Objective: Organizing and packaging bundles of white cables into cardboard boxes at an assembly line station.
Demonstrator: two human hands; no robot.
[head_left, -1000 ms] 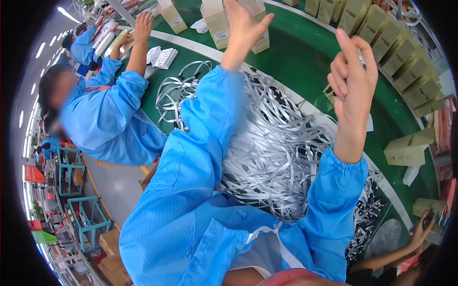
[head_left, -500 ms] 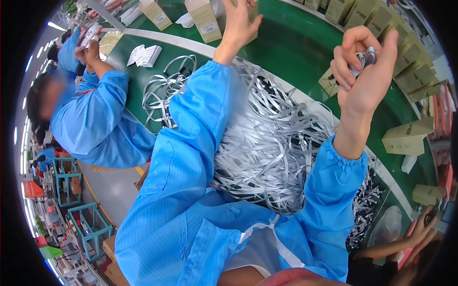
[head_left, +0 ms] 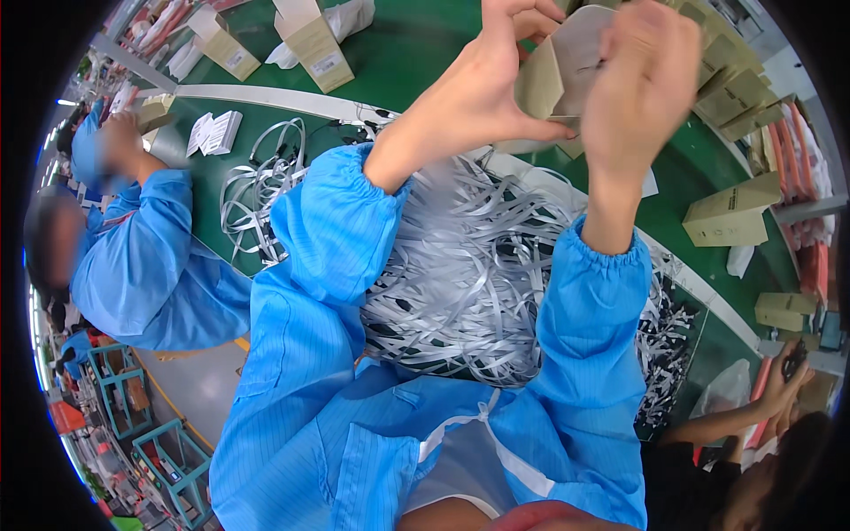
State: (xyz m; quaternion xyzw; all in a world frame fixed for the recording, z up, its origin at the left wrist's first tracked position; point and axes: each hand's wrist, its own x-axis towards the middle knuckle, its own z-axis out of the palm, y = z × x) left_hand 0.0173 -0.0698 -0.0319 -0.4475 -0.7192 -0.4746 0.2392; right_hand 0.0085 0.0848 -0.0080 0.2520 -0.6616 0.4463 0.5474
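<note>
An open cream cardboard box (head_left: 542,81) is tilted toward me above the far part of the table, its inside showing. My left hand (head_left: 491,75) grips it from the left, with the thumb along the near side and the fingers behind. My right hand (head_left: 645,93) is at the box's open mouth on the right. Its fingers are curled and blurred, and what they hold is hidden. Below both hands lies a big heap of flat silvery straps (head_left: 469,274), some with black ends.
Cream boxes (head_left: 314,44) stand at the far left, others (head_left: 730,212) at the right. A smaller strap bundle (head_left: 257,190) and white cards (head_left: 214,133) lie left. A white rail (head_left: 708,288) crosses the green table. A co-worker in blue (head_left: 159,265) works left; another person's hand (head_left: 784,380) shows lower right.
My left hand has moved right and now holds the box in front of me. My right hand, which held a folded silvery strap, has moved left and up to the box's mouth.
</note>
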